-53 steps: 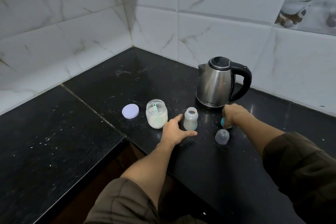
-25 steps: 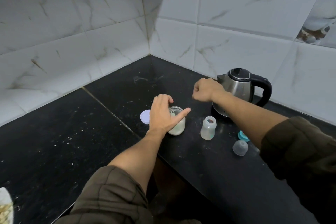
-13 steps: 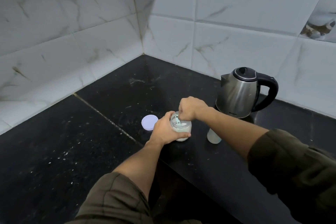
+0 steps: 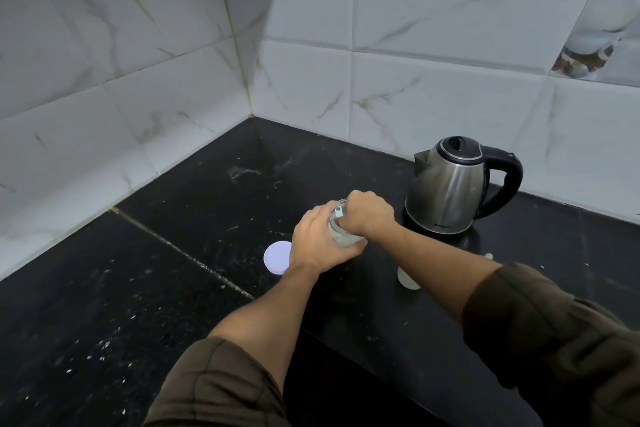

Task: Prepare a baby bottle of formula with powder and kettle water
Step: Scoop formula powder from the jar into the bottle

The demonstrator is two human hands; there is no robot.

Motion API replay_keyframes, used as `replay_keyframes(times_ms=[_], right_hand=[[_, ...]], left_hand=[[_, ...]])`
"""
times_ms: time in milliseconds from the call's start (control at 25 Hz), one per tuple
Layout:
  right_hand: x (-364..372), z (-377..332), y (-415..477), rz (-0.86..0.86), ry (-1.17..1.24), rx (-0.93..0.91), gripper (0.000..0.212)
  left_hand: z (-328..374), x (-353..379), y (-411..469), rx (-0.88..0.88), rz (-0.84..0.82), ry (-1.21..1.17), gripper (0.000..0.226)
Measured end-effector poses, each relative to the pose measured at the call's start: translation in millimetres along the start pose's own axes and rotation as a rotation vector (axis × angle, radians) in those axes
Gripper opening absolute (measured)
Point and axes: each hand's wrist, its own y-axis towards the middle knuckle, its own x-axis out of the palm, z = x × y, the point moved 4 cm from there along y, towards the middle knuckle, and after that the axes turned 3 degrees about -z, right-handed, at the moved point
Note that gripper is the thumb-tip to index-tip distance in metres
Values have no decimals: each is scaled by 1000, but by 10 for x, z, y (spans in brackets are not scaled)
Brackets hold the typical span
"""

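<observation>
My L hand [image 4: 317,248] grips jar [image 4: 345,238], R hand [image 4: 370,215] clenched on scoop [image 4: 338,213] inside it; bottle [image 4: 408,280] sits just right, under R forearm [image 4: 436,255].

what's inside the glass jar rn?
Pale powder sits low in the jar; a scoop handle shows at the mouth, pinched by the right hand. The left hand grips the jar. The scoop's bowl and the powder surface are hidden by the hands.
</observation>
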Motion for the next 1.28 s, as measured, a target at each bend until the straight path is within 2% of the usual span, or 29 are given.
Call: replay_keyframes(times_ms=[160, 280, 440, 640, 800, 880, 1040, 1280], right_hand=[[-7, 5, 80, 134, 164, 159, 14], [-26, 1, 123, 135, 195, 148, 16], [-147, 7, 133, 110, 56, -64, 15], [-268, 41, 131, 93, -132, -274, 18], [-251, 67, 88, 187, -70, -456, 24], [-205, 89, 76, 218, -52, -490, 23], [-149, 160, 88, 211, -91, -453, 23], [-61, 316, 162, 118, -10, -284, 24]], left_hand=[[28, -30, 109, 59, -10, -24, 71], [-6, -48, 171, 50, -10, -6, 67], [-134, -45, 219, -12, 4, 26, 67], [-195, -32, 206, 22, 46, 46, 75], [-253, 31, 228, 13, 31, 87, 86], [-241, 36, 234, 13, 37, 88, 87], [-166, 19, 230, 30, 77, 86, 85], [-154, 76, 259, 30, 85, 121, 84]])
